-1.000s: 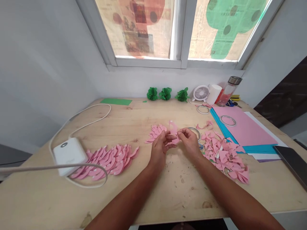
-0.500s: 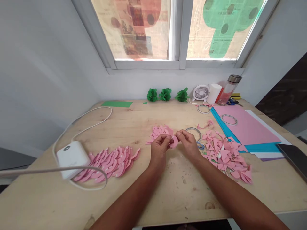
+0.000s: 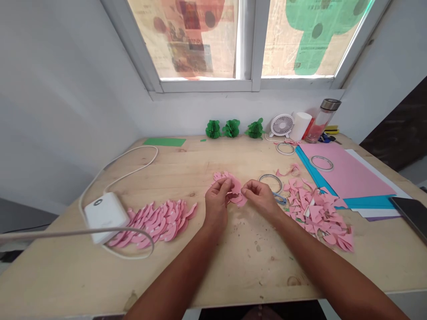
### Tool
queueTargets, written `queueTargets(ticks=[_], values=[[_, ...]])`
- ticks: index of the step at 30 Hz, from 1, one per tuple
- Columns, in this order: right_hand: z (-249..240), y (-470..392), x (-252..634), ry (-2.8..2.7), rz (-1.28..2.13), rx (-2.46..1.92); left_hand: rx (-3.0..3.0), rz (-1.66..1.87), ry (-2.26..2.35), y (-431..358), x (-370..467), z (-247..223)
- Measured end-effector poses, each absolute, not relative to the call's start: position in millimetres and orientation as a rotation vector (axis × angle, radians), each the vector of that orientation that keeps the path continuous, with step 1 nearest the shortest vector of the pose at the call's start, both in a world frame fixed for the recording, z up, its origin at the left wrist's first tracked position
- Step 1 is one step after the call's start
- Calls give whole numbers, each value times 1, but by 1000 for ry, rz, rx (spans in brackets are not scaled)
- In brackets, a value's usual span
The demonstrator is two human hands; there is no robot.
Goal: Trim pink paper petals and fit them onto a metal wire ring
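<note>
My left hand [image 3: 216, 199] is closed, its thumb and fingertips pinching a pink paper cutout [image 3: 236, 185] with a curved edge. Close beside it, to the right, the thumb and forefinger of my right hand [image 3: 260, 196] are pressed together; whatever they hold is too small to make out. Behind my left hand lies a small pile of pink paper pieces [image 3: 219, 175], partly covered by the fingers. A roll of narrow tape [image 3: 271, 175] and blue-handled scissors [image 3: 280, 199] rest just past my right hand.
Curved pink cutouts [image 3: 167, 220] lie at left by a white power bank [image 3: 106, 215] with a looping cable. Pink scraps [image 3: 318, 213] heap at right, near stacked coloured paper [image 3: 350, 173] and a phone [image 3: 410, 218]. Green paper ornaments [image 3: 231, 128], a fan [image 3: 282, 125] and a bottle [image 3: 322, 122] stand behind.
My hands have drawn slightly apart, and the left has shifted a little to the left with the pink cutout. The whole view has tilted slightly.
</note>
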State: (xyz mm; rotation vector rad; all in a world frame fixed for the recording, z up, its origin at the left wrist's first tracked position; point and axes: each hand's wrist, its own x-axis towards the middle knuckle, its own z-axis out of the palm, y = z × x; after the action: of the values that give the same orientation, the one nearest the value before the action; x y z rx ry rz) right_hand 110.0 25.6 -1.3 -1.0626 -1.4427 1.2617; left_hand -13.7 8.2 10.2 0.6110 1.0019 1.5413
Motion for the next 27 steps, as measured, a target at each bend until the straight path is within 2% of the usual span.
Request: queueTargets(ticks=[15, 22, 27], values=[[-3, 25, 107, -1493, 1331, -1036, 543, 1593, 1018, 12, -18, 7], [-3, 29, 111, -1293, 1216, -1111, 772, 1373, 1093, 11, -12, 4], [-5, 31, 113, -1269, 1195, -1107, 848, 1366, 1074, 9, -7, 1]])
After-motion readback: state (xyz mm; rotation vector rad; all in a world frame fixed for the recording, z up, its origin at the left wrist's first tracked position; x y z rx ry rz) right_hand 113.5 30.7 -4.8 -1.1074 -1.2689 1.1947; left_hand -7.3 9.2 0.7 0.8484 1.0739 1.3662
